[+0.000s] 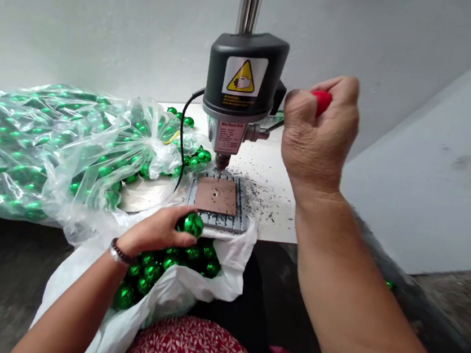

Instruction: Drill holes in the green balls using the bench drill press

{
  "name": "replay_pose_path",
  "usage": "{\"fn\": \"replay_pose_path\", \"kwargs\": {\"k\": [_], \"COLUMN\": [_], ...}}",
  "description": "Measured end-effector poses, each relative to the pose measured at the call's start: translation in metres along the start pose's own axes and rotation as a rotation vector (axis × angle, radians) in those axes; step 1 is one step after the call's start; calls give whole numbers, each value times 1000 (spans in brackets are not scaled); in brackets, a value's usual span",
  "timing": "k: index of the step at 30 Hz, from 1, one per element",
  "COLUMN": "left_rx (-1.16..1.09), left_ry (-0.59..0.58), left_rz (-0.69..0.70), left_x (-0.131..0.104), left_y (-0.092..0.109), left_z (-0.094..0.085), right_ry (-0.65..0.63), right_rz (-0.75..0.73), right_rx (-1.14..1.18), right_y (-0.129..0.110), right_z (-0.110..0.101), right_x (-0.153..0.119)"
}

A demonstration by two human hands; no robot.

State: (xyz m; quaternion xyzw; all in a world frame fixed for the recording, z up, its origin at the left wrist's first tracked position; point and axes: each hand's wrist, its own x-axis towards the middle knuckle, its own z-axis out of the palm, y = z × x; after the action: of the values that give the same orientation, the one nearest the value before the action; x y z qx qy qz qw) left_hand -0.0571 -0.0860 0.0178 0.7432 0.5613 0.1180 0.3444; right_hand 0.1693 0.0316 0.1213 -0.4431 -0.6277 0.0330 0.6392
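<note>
My left hand [164, 228] pinches a shiny green ball [193, 225] just in front of the drill base, above an open white bag [230, 278] that holds several green balls [152, 272] on my lap. My right hand [321, 132] is wrapped round the red knob [321, 102] of the bench drill's lever, to the right of the dark motor housing [247, 76]. Below the drill chuck [222, 162], a brown square plate [227, 198] with a small hole lies on the grooved metal base [239, 222]. The bit hangs above the plate.
A large clear plastic bag [13, 145] full of green balls covers the table's left side. Loose green balls [188, 121] lie behind the black cable [185, 114]. Dark shavings [265, 197] are scattered on the white table [283, 224]. A wall [108, 20] stands behind.
</note>
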Motion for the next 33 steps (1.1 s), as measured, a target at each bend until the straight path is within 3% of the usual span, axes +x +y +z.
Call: {"fn": "replay_pose_path", "kwargs": {"k": [2, 5, 7, 9, 13, 15, 17, 19, 25, 29, 33], "left_rx": [118, 235, 217, 159, 127, 255, 440, 487, 594, 598, 536], "left_ry": [-111, -155, -106, 11, 364, 458, 307, 259, 506, 476, 402], "left_rz": [-53, -99, -79, -66, -237, -375, -513, -581, -554, -577, -722], "left_x": [-20, -34, -36, -33, -10, 10, 31, 49, 78, 85, 82], "left_y": [-10, -21, -24, -23, -28, -38, -53, -66, -80, -80, -93], "left_z": [9, 24, 24, 14, -30, -49, -60, -63, -58, -65, -75], "right_ry": [-4, 8, 22, 35, 52, 55, 62, 76, 109, 122, 126], "right_rz": [49, 72, 56, 30, 45, 77, 81, 51, -44, -53, -60], "right_rx": [7, 14, 33, 45, 17, 7, 6, 6, 0, 2, -7], "right_y": [-1, -5, -7, -8, -11, -13, -13, -12, -7, -8, -7], "right_z": [1, 2, 2, 1, 0, 0, -1, -1, 1, 1, 2], "right_x": [-2, -3, -2, -2, -2, -2, -2, -2, -4, -4, -4]}}
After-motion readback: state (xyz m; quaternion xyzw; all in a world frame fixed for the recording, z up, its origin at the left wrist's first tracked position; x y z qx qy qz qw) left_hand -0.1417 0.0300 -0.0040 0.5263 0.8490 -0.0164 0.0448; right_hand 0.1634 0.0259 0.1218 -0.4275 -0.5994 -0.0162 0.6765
